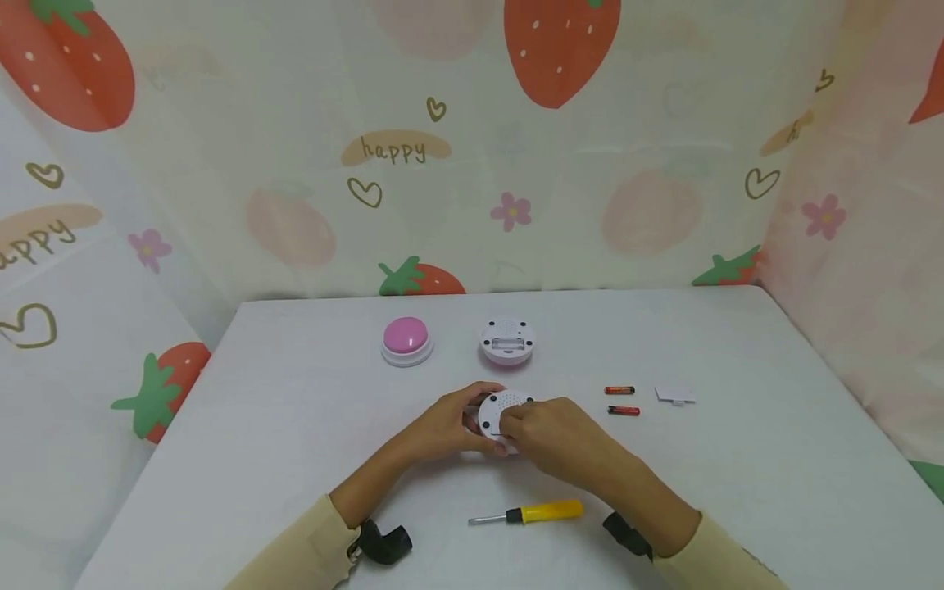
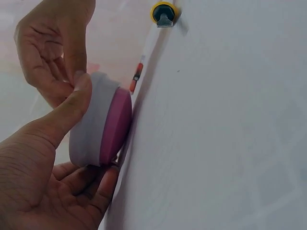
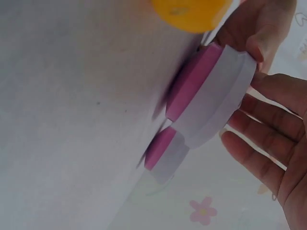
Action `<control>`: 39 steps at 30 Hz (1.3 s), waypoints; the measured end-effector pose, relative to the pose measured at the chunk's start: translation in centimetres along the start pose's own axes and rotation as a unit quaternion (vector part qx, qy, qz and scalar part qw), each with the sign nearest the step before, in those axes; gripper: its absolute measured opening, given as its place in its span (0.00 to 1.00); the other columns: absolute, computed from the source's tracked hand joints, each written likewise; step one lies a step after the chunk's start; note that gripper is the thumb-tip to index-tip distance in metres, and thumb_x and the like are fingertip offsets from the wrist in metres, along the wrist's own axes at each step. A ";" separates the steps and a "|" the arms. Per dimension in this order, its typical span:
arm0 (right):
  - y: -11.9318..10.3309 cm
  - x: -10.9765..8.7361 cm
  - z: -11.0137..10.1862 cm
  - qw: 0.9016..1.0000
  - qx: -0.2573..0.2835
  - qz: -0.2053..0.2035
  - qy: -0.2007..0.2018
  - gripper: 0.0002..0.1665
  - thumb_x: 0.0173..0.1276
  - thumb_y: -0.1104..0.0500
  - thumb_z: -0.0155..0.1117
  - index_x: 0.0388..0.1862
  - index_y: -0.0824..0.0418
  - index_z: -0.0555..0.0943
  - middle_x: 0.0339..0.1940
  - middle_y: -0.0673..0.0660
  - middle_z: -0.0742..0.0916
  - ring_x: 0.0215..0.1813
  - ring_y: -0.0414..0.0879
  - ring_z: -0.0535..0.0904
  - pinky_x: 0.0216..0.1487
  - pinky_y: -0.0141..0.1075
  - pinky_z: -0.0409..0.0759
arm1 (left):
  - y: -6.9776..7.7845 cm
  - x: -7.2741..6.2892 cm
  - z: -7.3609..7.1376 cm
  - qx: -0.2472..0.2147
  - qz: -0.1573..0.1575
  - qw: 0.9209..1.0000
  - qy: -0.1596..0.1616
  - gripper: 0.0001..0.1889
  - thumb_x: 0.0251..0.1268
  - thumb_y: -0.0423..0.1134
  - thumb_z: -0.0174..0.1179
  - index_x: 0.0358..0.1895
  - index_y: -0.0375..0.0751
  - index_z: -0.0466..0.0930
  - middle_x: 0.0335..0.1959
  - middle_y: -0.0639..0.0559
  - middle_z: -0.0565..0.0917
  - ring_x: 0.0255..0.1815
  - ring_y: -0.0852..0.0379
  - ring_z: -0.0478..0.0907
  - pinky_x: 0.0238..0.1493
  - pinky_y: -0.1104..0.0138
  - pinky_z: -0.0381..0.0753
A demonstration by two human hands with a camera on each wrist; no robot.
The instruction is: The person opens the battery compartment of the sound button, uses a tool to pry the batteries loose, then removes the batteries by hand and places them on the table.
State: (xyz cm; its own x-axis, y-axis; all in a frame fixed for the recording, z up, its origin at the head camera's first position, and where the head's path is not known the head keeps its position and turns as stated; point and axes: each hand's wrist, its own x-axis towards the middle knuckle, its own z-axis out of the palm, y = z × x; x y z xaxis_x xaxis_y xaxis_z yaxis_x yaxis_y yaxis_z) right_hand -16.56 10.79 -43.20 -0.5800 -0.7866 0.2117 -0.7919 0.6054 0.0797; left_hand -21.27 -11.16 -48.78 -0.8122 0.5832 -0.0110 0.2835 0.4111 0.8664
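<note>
My left hand [image 1: 451, 424] grips a round push button [image 1: 509, 399] by its sides, thumb on the near rim. It is held base up, white with dark feet and a grid of small holes; its pink dome [image 2: 116, 125] faces the table in the left wrist view. My right hand [image 1: 564, 438] bends over the base, fingertips touching it. In the right wrist view its fingers [image 3: 273, 115] fan out beside the white body. Whether they pinch a small part there is hidden. A yellow-handled screwdriver [image 1: 546, 512] lies in front of both hands.
Behind the hands stand a pink-topped button [image 1: 406, 336] and an upturned button [image 1: 507, 340] with its battery compartment uncovered. To the right lie two red-and-black batteries, the farther battery [image 1: 619, 391] and nearer battery [image 1: 624, 410], beside a small white cover [image 1: 674, 395]. Strawberry-print cloth [image 1: 546, 180] surrounds the table.
</note>
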 end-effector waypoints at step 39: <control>-0.6 0.1 -0.2 0.995 -0.065 0.060 -0.036 0.19 0.62 0.62 0.75 0.50 0.62 0.80 0.48 0.54 0.87 0.51 0.46 0.83 0.42 0.36 0.86 | 0.3 0.0 0.1 0.026 0.027 0.999 0.007 0.48 0.50 0.45 0.81 0.75 0.48 0.66 0.65 0.53 0.77 0.46 0.57 0.78 0.46 0.68 0.82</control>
State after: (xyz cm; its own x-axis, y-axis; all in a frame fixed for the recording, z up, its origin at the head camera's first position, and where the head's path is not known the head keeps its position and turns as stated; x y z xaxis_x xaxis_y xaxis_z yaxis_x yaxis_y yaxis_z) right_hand -16.11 10.37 -42.98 -0.6849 -0.7115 0.1570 -0.6874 0.7025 0.1846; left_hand -21.14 -10.99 -48.61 -0.8021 0.5956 0.0428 0.3529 0.4150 0.8386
